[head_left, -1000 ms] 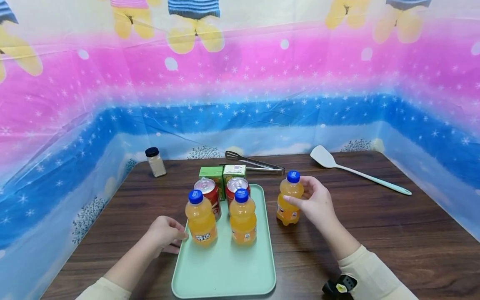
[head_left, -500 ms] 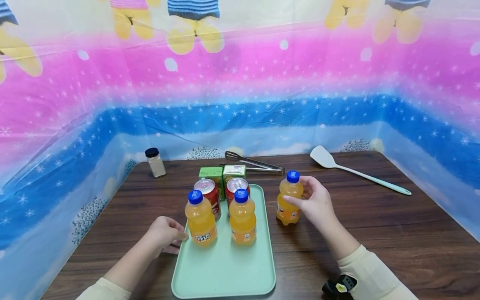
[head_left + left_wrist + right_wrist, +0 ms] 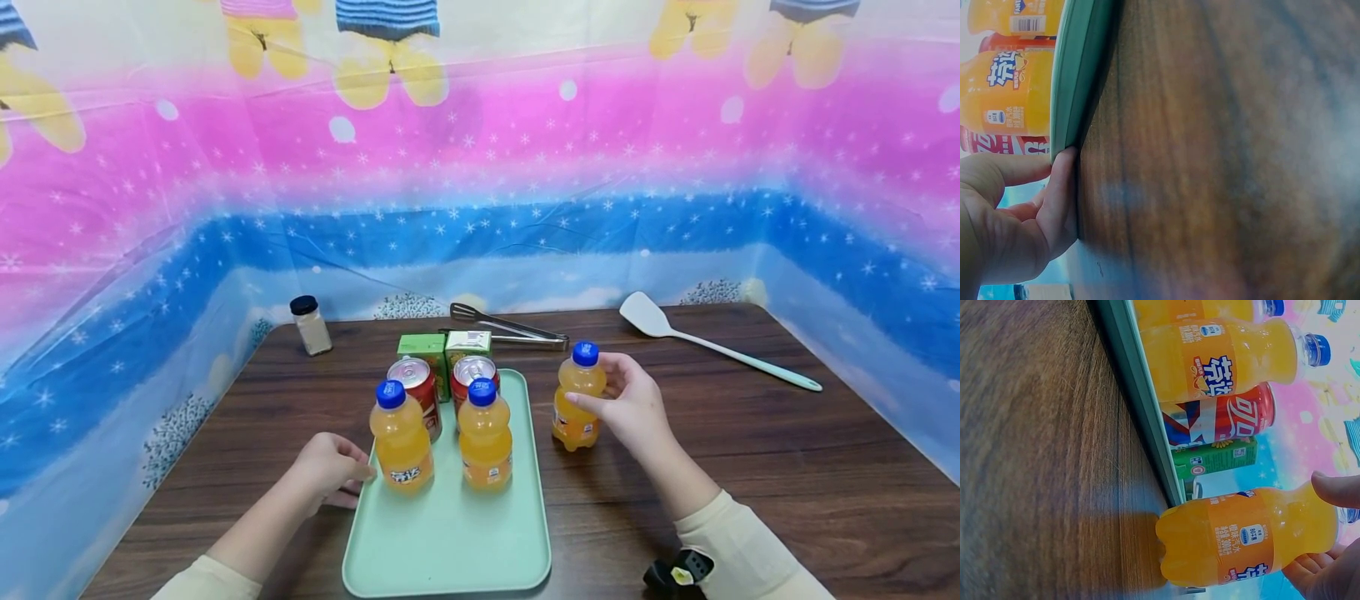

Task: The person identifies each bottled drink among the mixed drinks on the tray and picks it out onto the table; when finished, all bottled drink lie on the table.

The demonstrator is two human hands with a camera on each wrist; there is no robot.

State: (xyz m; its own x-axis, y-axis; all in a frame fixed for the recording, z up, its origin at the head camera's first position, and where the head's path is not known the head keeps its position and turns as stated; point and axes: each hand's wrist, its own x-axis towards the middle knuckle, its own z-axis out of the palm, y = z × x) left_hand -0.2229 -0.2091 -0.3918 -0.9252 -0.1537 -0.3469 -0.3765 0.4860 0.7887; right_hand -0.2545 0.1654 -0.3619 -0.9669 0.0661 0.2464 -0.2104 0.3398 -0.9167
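My right hand grips an orange soda bottle with a blue cap, thumb and fingers around its upper part. That bottle is upright beside the tray's right edge, its base close over the table in the right wrist view. My left hand pinches the left rim of a pale green tray between thumb and finger, as the left wrist view shows. Two matching soda bottles, a left one and a right one, stand on the tray. Behind them are two red cola cans and two green drink cartons.
Metal tongs lie behind the tray on the dark wooden table. A white spatula with a mint handle end lies at the back right. A black-lidded jar stands at the back left. A printed cloth surrounds the table.
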